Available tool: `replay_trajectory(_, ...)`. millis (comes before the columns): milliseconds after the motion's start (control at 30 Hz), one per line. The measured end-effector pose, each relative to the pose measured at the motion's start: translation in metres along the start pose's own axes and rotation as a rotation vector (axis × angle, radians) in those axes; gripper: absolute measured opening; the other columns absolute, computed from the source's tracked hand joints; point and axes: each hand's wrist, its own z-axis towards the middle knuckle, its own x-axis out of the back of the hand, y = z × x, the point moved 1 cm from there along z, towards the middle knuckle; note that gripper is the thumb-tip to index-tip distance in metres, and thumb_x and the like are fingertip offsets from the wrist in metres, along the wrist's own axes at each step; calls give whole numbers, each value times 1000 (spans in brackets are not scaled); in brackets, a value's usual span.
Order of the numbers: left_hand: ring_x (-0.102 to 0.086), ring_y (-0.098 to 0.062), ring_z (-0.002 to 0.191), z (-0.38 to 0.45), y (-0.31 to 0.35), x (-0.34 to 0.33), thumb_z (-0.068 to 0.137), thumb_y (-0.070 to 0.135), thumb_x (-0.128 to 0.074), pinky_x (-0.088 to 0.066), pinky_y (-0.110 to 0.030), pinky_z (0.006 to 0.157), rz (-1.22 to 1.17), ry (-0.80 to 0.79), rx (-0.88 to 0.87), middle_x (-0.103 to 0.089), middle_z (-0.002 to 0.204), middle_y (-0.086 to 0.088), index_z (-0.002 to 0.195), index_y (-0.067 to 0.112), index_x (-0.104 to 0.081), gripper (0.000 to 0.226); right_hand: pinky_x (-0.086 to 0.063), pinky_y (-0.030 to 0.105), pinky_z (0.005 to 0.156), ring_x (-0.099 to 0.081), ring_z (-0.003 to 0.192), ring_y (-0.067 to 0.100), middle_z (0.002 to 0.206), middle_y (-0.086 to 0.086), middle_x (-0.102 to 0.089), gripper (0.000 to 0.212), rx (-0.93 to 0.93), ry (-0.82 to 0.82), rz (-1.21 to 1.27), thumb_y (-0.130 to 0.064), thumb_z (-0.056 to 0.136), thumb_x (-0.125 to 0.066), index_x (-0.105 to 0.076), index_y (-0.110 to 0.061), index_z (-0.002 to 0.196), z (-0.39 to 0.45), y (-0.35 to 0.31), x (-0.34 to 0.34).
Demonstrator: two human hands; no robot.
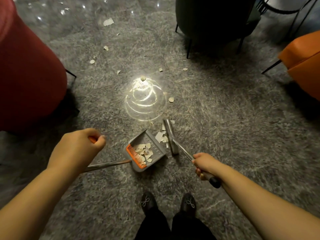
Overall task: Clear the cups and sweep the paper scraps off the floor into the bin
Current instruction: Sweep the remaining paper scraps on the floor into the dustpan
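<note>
1. Left hand (81,146) is closed around the orange grip of the dustpan's long metal handle; the handle runs from the hand down-right to the dustpan (144,151).
2. Right hand (205,163) is closed around the broom handle near its black end; the shaft goes up-left to the broom head (170,136).
3. Dustpan sits on the grey floor (225,118), its open mouth toward the upper right, i.e. facing the broom head. It holds already a pile of paper scraps beside its orange comb.
4. Key relation: a small group of paper scraps (161,136) lies between the pan mouth & the broom head, touching or just beside both. The head's long axis runs roughly away from the person, about parallel to the pan lip, so a short push leftward by the right hand should carry them in, I judge.
5. Loose scraps (108,21) are scattered further ahead, well apart from both tools. No cups or bin in view.
</note>
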Motion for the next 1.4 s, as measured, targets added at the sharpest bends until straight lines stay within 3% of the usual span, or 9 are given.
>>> replay_trajectory(267, -56, -19, 68, 24, -64, 27, 89, 43, -64, -46, -34, 62, -19, -44, 57, -61, 65, 5, 76, 32, -65, 17, -29, 22, 45, -36, 46, 14, 61, 8, -41, 28, 35, 61, -28, -8, 100, -34, -46, -7, 126, -11, -30, -36)
replay_trajectory(467, -55, -20, 70, 39, -103, 29, 88, 47, -62, -40, -31, 58, 66, -49, 47, -61, 68, 4, 76, 37, -62, 15, -30, 15, 38, -35, 43, 14, 60, 9, -40, 25, 39, 121, -14, -3, 98, -33, -49, -8, 117, 2, -49, -47)
replay_trajectory(700, -55, -12, 68, 69, -104, 21, 91, 49, -57, -39, -27, 54, 160, -107, 35, -60, 72, 9, 84, 36, -65, 17, -32, 17, 37, -36, 44, 17, 58, 9, -42, 27, 46, 177, -92, 1, 96, -33, -53, -7, 113, 15, -82, -32)
replay_trajectory(1034, -58, -13, 70, 127, -94, 24, 89, 48, -59, -52, -29, 63, 179, -118, 91, -61, 73, 10, 80, 37, -62, 14, -41, 33, 51, -52, 52, 27, 59, 18, -53, 16, 40, 132, -514, 3, 89, -43, -57, 8, 97, 69, -138, -18)
replay_trajectory(1100, -58, -13, 69, 132, -96, 23, 89, 48, -59, -51, -28, 61, 173, -120, 97, -61, 73, 10, 79, 38, -60, 14, -42, 31, 49, -50, 48, 25, 60, 16, -52, 12, 58, 113, -554, 4, 89, -44, -54, 1, 84, 65, -143, -28)
replay_trajectory(1200, -58, -15, 70, 133, -103, 23, 89, 49, -59, -48, -28, 59, 182, -117, 94, -61, 74, 8, 81, 38, -62, 14, -42, 26, 46, -49, 52, 18, 67, 8, -51, 24, 98, 64, -642, -2, 91, -45, -44, -15, 71, 49, -147, -51)
replay_trajectory(1300, -59, -16, 70, 131, -115, 26, 90, 49, -58, -46, -28, 58, 174, -124, 95, -61, 75, 7, 84, 37, -64, 15, -45, 30, 46, -52, 55, 23, 76, 14, -52, 12, 49, 20, -680, 3, 90, -44, -47, -7, 96, 47, -136, -78)
replay_trajectory(1400, -56, -13, 67, 131, -127, 30, 92, 48, -57, -42, -27, 55, 147, -137, 87, -61, 74, 8, 87, 37, -65, 14, -43, 29, 51, -50, 64, 21, 83, 10, -49, 28, 40, 1, -761, -1, 89, -48, -41, -6, 115, 50, -121, -110)
